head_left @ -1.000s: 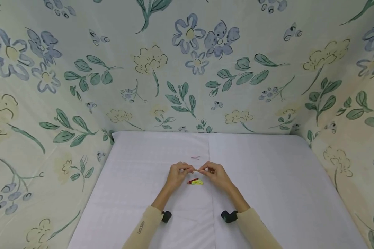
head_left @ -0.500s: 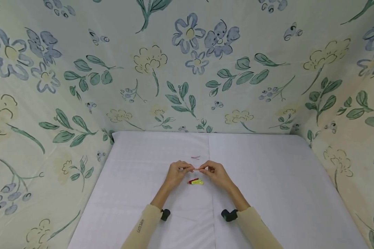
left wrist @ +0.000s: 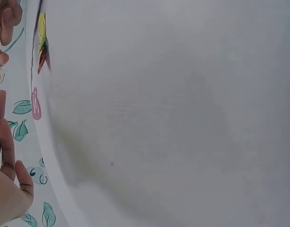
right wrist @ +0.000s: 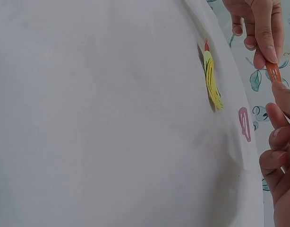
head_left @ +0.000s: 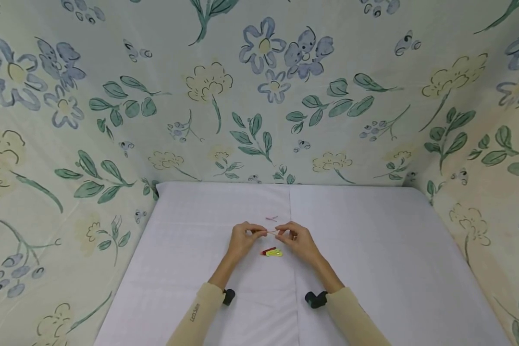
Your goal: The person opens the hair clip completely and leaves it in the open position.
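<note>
An orange snap hair clip (right wrist: 273,72) is held in the air between my two hands. My left hand (head_left: 243,239) pinches one end of it between thumb and fingers. At the other end, my right hand (head_left: 297,238) pinches it, the thumb (right wrist: 282,94) lying along the clip in the right wrist view. In the head view the clip (head_left: 272,232) looks like a thin line between the fingertips. Just nearer than the hands lies a small pile of yellow hair clips (head_left: 276,253) and red ones (head_left: 268,250). Beyond the hands rests a pink snap hair clip (right wrist: 244,124) on the cloth.
A white cloth (head_left: 354,250) with a seam covers the table. Floral fabric (head_left: 251,96) hangs behind it and along both sides. Black wrist cameras (head_left: 316,300) stick out at both sleeve cuffs.
Both hands have risen slightly away from the body with the orange hair clip, and it now appears as a thinner, spread line. The clips on the cloth have stayed put.
</note>
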### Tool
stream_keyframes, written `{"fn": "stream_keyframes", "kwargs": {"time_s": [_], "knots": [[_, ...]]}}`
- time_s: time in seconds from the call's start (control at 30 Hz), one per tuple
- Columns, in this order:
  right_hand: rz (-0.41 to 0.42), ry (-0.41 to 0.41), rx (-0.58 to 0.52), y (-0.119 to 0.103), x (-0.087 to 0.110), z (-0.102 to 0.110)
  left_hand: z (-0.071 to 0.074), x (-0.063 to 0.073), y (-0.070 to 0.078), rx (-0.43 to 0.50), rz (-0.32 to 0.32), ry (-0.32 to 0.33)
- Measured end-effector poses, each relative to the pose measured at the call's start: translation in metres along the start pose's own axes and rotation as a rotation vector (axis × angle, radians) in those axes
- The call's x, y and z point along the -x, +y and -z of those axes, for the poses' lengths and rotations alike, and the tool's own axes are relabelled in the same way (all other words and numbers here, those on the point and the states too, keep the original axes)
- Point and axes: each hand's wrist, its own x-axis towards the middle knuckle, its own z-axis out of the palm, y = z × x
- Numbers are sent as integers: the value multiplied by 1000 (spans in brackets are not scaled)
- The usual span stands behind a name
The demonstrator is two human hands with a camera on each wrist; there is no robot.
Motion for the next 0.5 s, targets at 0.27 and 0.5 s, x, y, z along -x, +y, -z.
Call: {"fn": "stream_keyframes", "kwargs": {"time_s": [0.27, 0.5], "knots": [[14, 75, 18, 4, 0, -6, -3, -2, -2, -32, -21, 13], [-25, 104, 85, 5, -3, -11, -9, -7, -10, -137, -101, 42]]}}
